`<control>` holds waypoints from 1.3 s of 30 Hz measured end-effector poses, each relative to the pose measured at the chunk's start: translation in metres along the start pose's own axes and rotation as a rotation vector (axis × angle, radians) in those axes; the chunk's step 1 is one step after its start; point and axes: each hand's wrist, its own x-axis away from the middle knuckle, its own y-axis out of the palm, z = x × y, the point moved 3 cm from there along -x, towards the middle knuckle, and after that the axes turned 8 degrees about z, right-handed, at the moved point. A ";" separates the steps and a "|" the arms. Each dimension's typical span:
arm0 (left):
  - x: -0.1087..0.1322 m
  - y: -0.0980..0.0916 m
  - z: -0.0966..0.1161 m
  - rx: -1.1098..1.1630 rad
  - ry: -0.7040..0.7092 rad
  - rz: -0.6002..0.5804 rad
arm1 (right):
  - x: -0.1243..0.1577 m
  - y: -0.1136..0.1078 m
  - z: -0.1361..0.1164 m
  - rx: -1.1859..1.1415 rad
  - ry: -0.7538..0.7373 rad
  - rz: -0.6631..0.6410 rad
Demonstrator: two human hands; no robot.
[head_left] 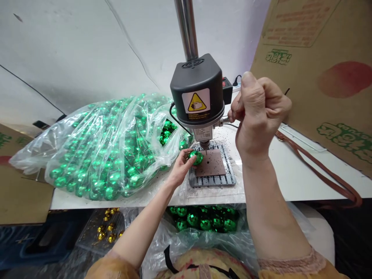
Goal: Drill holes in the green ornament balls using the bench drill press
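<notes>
My left hand (180, 167) is closed on a shiny green faceted ball (195, 157), with fingers and thumb at its left side. The ball is beside the drill bit, over the left part of a brown board (213, 162) with a dark hole in it. That board lies on the slotted metal base (231, 176) of a small drill press (197, 91). At the right of the machine, my right hand (260, 112) is a raised fist around the feed lever (224, 119). Most of the lever is hidden by the fingers.
A large clear bag (107, 155) of green balls lies left of the drill press. Below the table edge, more green balls (203, 221) sit in an open plastic bag. Cardboard boxes (314, 50) flank the table, and a brown strap (319, 166) lies at right. Dark shavings surround the base.
</notes>
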 end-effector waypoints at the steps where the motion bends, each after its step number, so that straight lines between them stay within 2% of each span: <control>1: -0.002 0.001 -0.001 -0.042 0.021 -0.011 | 0.000 0.000 0.001 -0.007 -0.002 -0.002; 4: -0.006 0.003 -0.003 -0.120 0.070 -0.043 | 0.000 0.000 0.002 -0.004 -0.011 -0.005; 18: -0.017 0.009 -0.019 -0.219 0.194 -0.094 | -0.001 0.001 0.003 -0.038 -0.030 -0.006; 33: -0.013 0.022 -0.018 -0.296 0.260 -0.075 | -0.001 0.003 0.001 -0.034 -0.058 -0.008; 39: -0.005 0.028 -0.019 -0.356 0.305 -0.032 | -0.002 0.001 0.005 -0.020 -0.052 -0.005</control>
